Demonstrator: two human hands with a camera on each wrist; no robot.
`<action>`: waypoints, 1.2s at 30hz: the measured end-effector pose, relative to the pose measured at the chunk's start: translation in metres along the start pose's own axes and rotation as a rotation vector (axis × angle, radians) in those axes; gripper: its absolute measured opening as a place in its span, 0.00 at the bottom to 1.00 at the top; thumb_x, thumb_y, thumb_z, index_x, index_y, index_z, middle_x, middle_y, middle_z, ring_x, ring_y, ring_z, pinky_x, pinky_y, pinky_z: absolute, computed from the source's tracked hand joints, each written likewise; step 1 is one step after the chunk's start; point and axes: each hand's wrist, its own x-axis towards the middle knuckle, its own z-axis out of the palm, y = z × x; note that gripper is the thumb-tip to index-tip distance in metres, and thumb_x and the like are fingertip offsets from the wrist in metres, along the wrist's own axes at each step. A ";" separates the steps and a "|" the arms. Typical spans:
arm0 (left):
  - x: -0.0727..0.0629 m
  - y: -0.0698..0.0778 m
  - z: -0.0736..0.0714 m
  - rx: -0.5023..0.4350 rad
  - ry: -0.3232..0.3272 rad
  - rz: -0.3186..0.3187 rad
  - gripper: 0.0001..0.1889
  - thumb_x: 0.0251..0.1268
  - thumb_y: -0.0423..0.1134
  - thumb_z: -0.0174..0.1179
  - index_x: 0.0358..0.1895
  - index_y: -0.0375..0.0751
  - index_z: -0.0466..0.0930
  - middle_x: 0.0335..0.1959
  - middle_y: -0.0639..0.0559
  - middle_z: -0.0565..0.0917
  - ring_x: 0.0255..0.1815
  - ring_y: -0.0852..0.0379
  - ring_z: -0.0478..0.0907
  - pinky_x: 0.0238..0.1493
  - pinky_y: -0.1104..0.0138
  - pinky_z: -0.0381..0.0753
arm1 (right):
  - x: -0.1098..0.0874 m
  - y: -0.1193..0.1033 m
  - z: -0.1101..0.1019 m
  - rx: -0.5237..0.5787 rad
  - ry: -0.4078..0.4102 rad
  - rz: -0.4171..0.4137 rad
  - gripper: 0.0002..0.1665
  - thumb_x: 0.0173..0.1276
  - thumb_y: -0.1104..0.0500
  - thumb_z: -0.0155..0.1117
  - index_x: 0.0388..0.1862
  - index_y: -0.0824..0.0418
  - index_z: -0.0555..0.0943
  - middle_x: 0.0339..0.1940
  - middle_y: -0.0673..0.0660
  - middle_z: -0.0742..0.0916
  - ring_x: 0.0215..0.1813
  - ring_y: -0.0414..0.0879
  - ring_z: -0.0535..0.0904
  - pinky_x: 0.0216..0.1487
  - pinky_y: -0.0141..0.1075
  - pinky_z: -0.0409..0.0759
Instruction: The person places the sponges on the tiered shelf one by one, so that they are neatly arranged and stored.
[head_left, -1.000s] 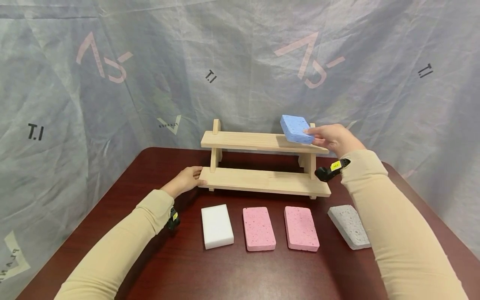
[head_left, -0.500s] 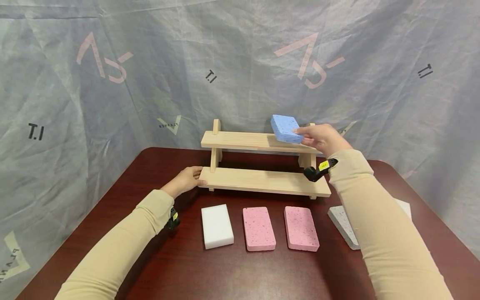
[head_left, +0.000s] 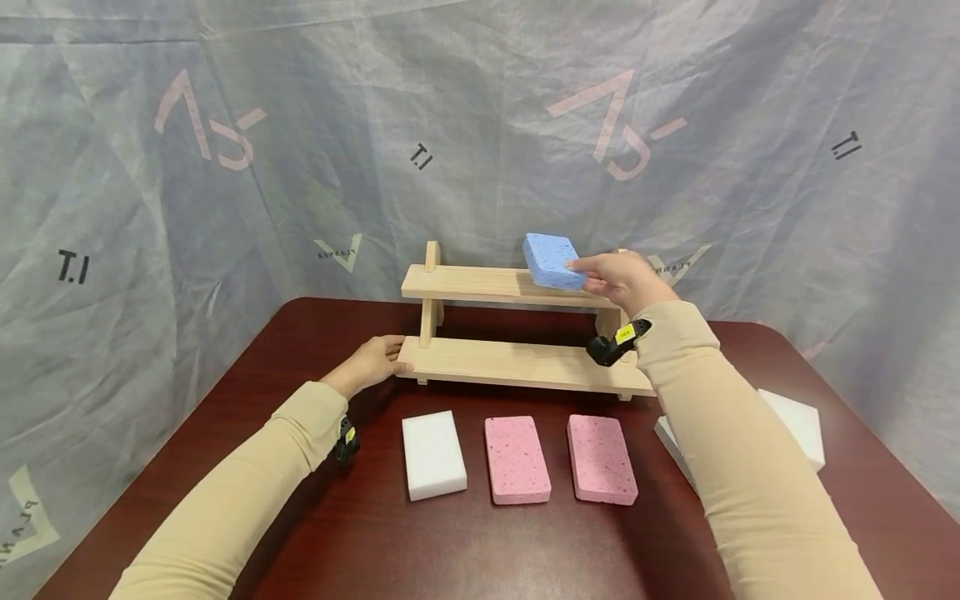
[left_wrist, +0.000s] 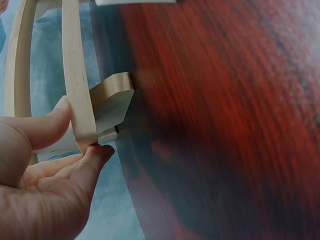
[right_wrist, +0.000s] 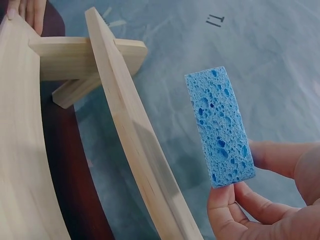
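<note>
Light-blue, block-shaped porous sponge [head_left: 553, 261] held up by the right hand [head_left: 624, 277]

Reading the clock from the middle of the head view, the sponge is at 2 o'clock, its near right corner pinched between the right hand's thumb and fingers. It lines up with the upper board [head_left: 465, 280] of a two-tier shelf of pale wood, and the right wrist view shows it apart from that board. At 8 o'clock, the left hand [head_left: 367, 364] grips the end of the lower board [head_left: 498, 357], thumb above and fingers beneath.

The sponge should be light, fairly firm and hard to break; its pitted faces ought to resist slipping. An edge grip across the thickness looks best, leaving the underside free.

No box, bowl or tray shows; the shelf is wall-less, just flat boards on side supports. Directly on the dark red-brown wooden table [head_left: 517, 554] lie a white, foam-like rectangular block [head_left: 435, 454] between 6 and 7, one pink rectangular porous sponge [head_left: 517, 460] near half past 5, a second pink sponge [head_left: 602, 460] at 5, a greyish block [head_left: 673, 447] at 4, mostly behind the beige right sleeve [head_left: 738, 442], and another white block [head_left: 798, 423] between 3 and 4.
</note>
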 end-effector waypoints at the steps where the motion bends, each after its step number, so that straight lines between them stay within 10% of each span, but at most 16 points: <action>1: 0.000 0.000 0.000 0.002 0.001 0.000 0.35 0.69 0.31 0.58 0.74 0.26 0.51 0.72 0.31 0.61 0.73 0.40 0.62 0.69 0.55 0.69 | 0.000 0.000 0.001 0.005 -0.005 0.001 0.55 0.67 0.67 0.61 0.80 0.60 0.35 0.47 0.54 0.75 0.31 0.34 0.78 0.46 0.25 0.81; 6: 0.001 -0.001 -0.001 -0.009 -0.004 -0.010 0.35 0.69 0.32 0.57 0.75 0.29 0.51 0.73 0.33 0.61 0.74 0.42 0.61 0.69 0.55 0.69 | -0.002 0.002 0.007 -0.096 -0.003 -0.011 0.41 0.68 0.61 0.63 0.74 0.67 0.56 0.42 0.51 0.72 0.34 0.35 0.71 0.41 0.23 0.77; 14: 0.005 -0.002 -0.002 0.008 0.000 -0.007 0.36 0.69 0.33 0.58 0.75 0.28 0.51 0.73 0.32 0.62 0.74 0.41 0.61 0.69 0.55 0.69 | 0.001 0.006 0.022 -0.071 0.020 0.035 0.37 0.68 0.60 0.63 0.72 0.66 0.61 0.62 0.54 0.73 0.63 0.44 0.70 0.75 0.43 0.61; 22: 0.003 -0.003 -0.001 0.004 0.001 -0.013 0.36 0.69 0.33 0.58 0.75 0.29 0.51 0.73 0.33 0.62 0.74 0.42 0.61 0.69 0.55 0.69 | 0.010 0.005 0.039 0.079 0.078 0.004 0.39 0.66 0.68 0.63 0.73 0.70 0.59 0.47 0.55 0.77 0.43 0.41 0.78 0.56 0.30 0.79; 36: 0.003 -0.004 -0.002 0.004 0.007 -0.007 0.36 0.69 0.33 0.58 0.75 0.29 0.51 0.73 0.33 0.62 0.74 0.42 0.62 0.69 0.55 0.69 | 0.012 0.006 0.061 0.089 0.129 0.015 0.42 0.64 0.68 0.65 0.73 0.69 0.56 0.46 0.55 0.77 0.47 0.43 0.79 0.62 0.33 0.76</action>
